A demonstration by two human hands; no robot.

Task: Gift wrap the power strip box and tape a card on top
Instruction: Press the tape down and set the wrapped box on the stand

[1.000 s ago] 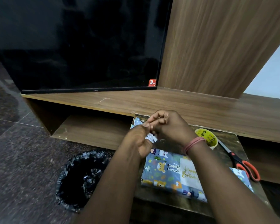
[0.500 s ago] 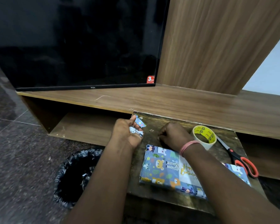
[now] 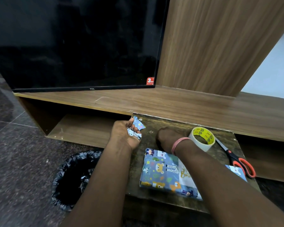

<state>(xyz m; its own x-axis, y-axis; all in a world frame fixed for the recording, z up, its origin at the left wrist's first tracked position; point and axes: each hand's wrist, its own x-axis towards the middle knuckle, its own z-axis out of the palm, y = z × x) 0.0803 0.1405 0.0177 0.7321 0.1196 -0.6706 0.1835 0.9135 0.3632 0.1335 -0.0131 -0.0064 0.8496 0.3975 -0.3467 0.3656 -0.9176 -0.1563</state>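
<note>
On the floor at the near left, a bin lined with a black bag point(image 3: 72, 179) stands just beside the small dark table point(image 3: 175, 128). Above the table's far-left corner the left hand point(image 3: 124, 134) holds crumpled scraps of wrapping paper point(image 3: 137, 128), its fingers curled round the silvery wad with 1 blue printed piece sticking out toward the far side. To its right the right hand point(image 3: 166, 139) rests low over the tabletop with its fingers curled under; whether they pinch anything cannot be told from here. A pink band point(image 3: 179, 144) circles that wrist. Near of the hands, the wrapped box point(image 3: 161, 172) lies flat on the table in blue animal-print paper, and a white card point(image 3: 185, 175) with gold lettering lies on its top, partly hidden by the right forearm. Just right of the right wrist stands a roll of tape point(image 3: 202, 139) with a yellow printed core. Further right, scissors point(image 3: 236, 158) with orange-and-black handles lie on the table, blades pointing to the far side, and 1 more scrap of printed paper point(image 3: 236, 172) lies beside the handles. Beyond the table run a wooden TV unit point(image 3: 170, 102) and a dark television point(image 3: 80, 46).
</note>
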